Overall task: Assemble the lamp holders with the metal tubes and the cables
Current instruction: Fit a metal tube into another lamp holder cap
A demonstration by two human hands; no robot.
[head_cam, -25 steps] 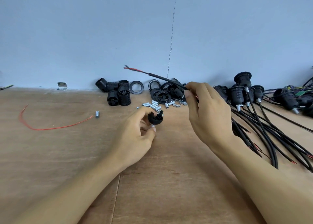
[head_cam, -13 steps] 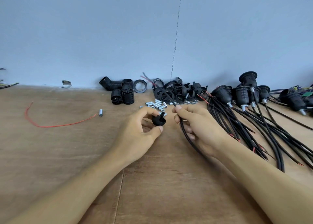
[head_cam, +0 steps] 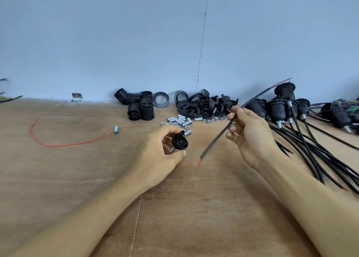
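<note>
Cap (head_cam: 180, 141) with tube is gripped in left hand (head_cam: 161, 155), bore exposed; cable (head_cam: 217, 138) is pinched in right hand (head_cam: 250, 136), red end aimed for threading.

Left grip (head_cam: 155, 155) and right grip (head_cam: 252, 138) are bare, nails short; left forearm (head_cam: 87, 214) and right forearm (head_cam: 310, 202) bare to the near edge

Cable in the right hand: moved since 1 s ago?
Yes. The cable swung down: its end pointed up at the wall beyond the metal tubes; now it hangs on their near side.
</note>
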